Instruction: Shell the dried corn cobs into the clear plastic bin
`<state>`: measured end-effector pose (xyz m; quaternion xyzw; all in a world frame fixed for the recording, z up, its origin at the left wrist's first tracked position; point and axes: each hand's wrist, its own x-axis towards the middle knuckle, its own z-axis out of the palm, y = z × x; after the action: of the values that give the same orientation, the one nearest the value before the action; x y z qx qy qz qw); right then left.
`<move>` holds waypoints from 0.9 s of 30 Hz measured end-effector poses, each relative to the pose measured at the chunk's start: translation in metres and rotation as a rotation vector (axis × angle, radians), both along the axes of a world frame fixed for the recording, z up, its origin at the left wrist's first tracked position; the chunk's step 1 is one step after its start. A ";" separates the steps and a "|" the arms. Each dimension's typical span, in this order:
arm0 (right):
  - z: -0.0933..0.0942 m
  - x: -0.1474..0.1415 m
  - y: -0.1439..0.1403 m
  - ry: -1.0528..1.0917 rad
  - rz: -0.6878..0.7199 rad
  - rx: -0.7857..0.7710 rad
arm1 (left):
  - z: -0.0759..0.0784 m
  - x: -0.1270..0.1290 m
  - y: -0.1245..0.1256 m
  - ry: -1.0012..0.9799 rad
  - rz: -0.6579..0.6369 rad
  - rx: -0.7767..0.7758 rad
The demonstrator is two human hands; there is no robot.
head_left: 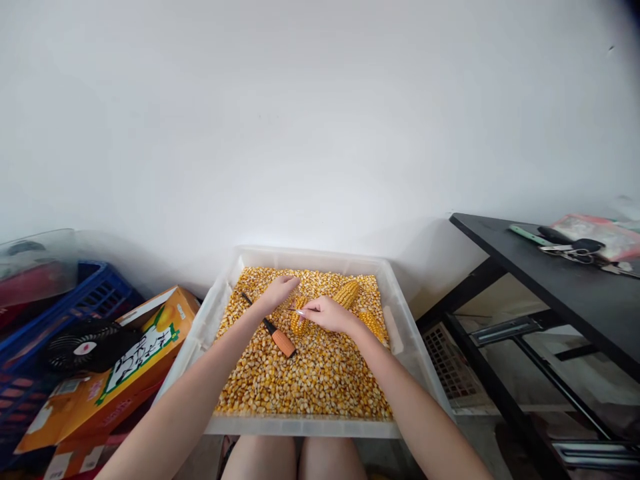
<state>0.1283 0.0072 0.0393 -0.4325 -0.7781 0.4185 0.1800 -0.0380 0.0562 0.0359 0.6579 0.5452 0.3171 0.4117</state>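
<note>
A translucent plastic tub [397, 313] in front of me is full of loose corn kernels [300, 380]. My left hand [279, 293] hovers over the kernels with its fingers curled together; what they hold, if anything, is hidden. My right hand [327, 313] pinches a thin dark strip, too small to name, between thumb and fingers. Just under that hand, an ear of corn [299, 324] is partly covered. Behind it lies another ear of corn [348, 293], and a third ear [373, 326] rests to its right. Below my left hand, a tool with a wooden handle [283, 342] and dark shaft lies on the kernels.
On the left stand a blue plastic crate [100, 277], an orange carton [150, 333] and a small black fan [83, 347]. To the right, a black table [505, 247] bears scissors [575, 249] and other items. A white wall [320, 133] rises behind the tub.
</note>
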 end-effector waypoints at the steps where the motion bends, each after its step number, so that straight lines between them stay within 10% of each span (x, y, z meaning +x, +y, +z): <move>1: 0.001 -0.001 -0.001 0.019 -0.009 0.018 | 0.000 0.000 0.000 -0.063 0.058 -0.053; 9: -0.005 -0.012 -0.004 0.055 -0.095 0.120 | 0.003 0.002 -0.002 -0.375 0.231 -0.308; 27: -0.011 -0.023 -0.007 0.064 -0.176 0.121 | 0.002 0.005 -0.004 -0.198 0.229 -0.129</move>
<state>0.1052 -0.0001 0.0279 -0.4739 -0.7550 0.3667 0.2665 -0.0332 0.0523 0.0377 0.5291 0.5928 0.3895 0.4657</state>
